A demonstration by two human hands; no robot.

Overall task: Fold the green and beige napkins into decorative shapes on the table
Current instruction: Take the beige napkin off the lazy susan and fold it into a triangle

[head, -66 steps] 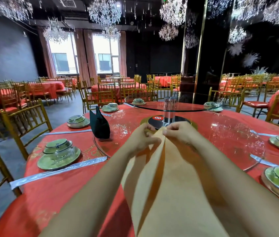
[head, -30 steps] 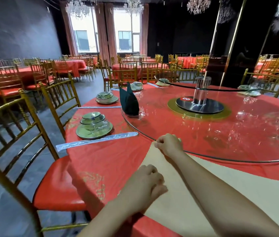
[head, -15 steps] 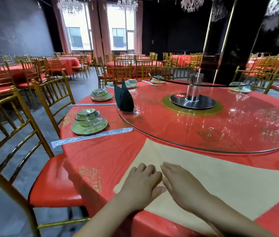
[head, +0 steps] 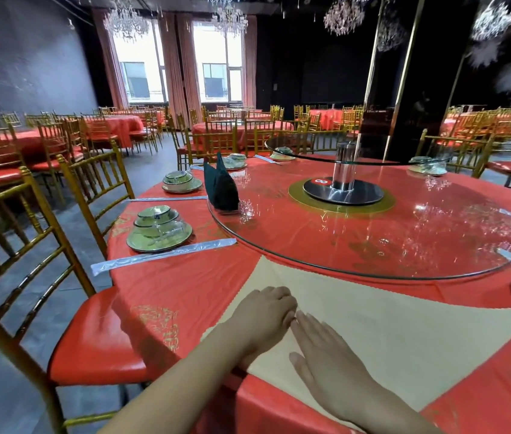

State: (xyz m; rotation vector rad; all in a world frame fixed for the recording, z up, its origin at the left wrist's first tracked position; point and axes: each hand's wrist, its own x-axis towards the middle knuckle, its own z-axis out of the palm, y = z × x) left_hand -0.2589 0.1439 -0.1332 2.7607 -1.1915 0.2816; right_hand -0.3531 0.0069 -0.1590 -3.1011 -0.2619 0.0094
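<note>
In the head view, the beige napkin (head: 398,327) is laid flat on the red tablecloth (head: 185,286), just short of the glass turntable (head: 373,245), presumably so it can be smoothed for a first fold. It is pressed by the right hand (head: 326,355), fingers straight, nothing gripped. The left hand (head: 266,311) is rested beside it, fingers bent; whether cloth is pinched cannot be told. The green napkin (head: 221,187), already shaped, is stood on the turntable, well apart.
</note>
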